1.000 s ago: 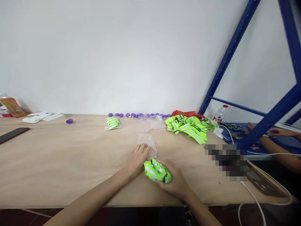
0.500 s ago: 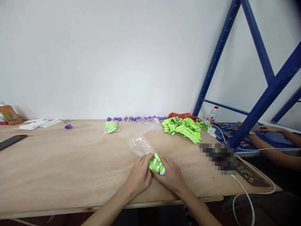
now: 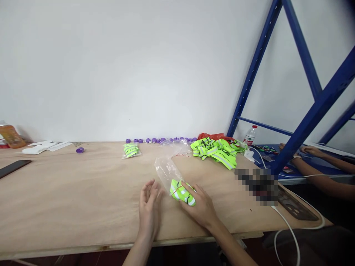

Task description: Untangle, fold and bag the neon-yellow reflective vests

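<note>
A folded bundle of neon-green reflective strap (image 3: 183, 191) with silver stripes lies near the front of the wooden table. My right hand (image 3: 202, 207) grips it from the right, thumb and fingers around its side. A clear plastic bag (image 3: 167, 170) stretches away from the bundle's far left end, and a thin red line crosses the green there. Whether the bundle is partly inside the bag I cannot tell. To the left, apart from the bundle, my left hand (image 3: 149, 201) holds nothing, its fingers loosely bent and parted.
A bagged green bundle (image 3: 131, 150) lies farther back, left of more clear bags (image 3: 177, 147). Loose reflective straps (image 3: 216, 151) with black buckles are heaped at back right. Purple caps (image 3: 158, 140) line the wall. A blue rack post (image 3: 305, 114) and another person's arms (image 3: 313, 166) are at right.
My left hand has let go of the green bundle and moved left. The right hand keeps its hold, and more of the bundle's left end shows.
</note>
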{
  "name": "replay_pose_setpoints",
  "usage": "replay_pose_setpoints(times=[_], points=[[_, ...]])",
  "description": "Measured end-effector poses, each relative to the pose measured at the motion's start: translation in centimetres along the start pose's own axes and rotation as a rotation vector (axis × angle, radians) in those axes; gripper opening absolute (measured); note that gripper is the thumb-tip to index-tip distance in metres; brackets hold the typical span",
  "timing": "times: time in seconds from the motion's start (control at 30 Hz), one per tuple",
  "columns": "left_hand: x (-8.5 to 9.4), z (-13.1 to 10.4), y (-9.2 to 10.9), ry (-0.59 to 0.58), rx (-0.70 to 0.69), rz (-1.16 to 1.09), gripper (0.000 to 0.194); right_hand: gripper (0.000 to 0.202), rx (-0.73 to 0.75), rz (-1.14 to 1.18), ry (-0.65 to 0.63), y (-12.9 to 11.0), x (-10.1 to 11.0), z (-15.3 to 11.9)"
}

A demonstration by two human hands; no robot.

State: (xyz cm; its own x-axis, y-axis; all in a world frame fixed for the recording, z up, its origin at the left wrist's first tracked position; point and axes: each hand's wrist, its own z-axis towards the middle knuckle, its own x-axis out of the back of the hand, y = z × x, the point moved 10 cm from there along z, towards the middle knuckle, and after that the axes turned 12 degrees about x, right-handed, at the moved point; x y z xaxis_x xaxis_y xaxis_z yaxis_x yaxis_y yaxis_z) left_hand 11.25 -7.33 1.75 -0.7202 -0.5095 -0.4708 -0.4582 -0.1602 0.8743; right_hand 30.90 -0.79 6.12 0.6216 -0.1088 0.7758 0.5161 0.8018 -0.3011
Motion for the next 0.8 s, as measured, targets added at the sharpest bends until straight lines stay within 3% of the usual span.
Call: replay_pose_setpoints(times=[0.07, 0.13, 0.2, 0.3, 0.4, 0.57, 0.8], points=[[-0.5, 0.8, -2.0, -0.024, 0.211, -0.153, 0.042, 0.06, -0.007, 0.063, 0.017, 0.0, 0.0, -0.1], [-2.8, 0.8, -3.5, -0.131, 0.379, -0.224, 0.04, 0.061, 0.009, 0.125, 0.016, -0.3, -0.2, -0.1], [-5.2, 0.4, -4.1, -0.212, 0.443, -0.259, 0.041, 0.063, 0.04, 0.153, 0.013, -0.7, -0.5, -0.2], [-7.1, -0.1, -4.7, -0.197, 0.439, -0.302, 0.041, 0.069, 0.052, 0.135, 0.062, -0.7, -0.4, -0.5], [-7.5, -0.7, -5.9, -0.157, 0.451, -0.337, 0.035, 0.06, 0.105, 0.104, 0.106, -0.9, 0.0, -0.8], [-7.0, -0.6, -7.0, -0.146, 0.495, -0.376, 0.033, 0.034, 0.23, 0.021, 0.021, -2.5, 0.1, -0.7], [-6.7, -0.5, -6.0, -0.15, 0.446, -0.351, 0.036, 0.044, 0.313, 0.031, 0.012, -3.6, 0.3, -0.7]])
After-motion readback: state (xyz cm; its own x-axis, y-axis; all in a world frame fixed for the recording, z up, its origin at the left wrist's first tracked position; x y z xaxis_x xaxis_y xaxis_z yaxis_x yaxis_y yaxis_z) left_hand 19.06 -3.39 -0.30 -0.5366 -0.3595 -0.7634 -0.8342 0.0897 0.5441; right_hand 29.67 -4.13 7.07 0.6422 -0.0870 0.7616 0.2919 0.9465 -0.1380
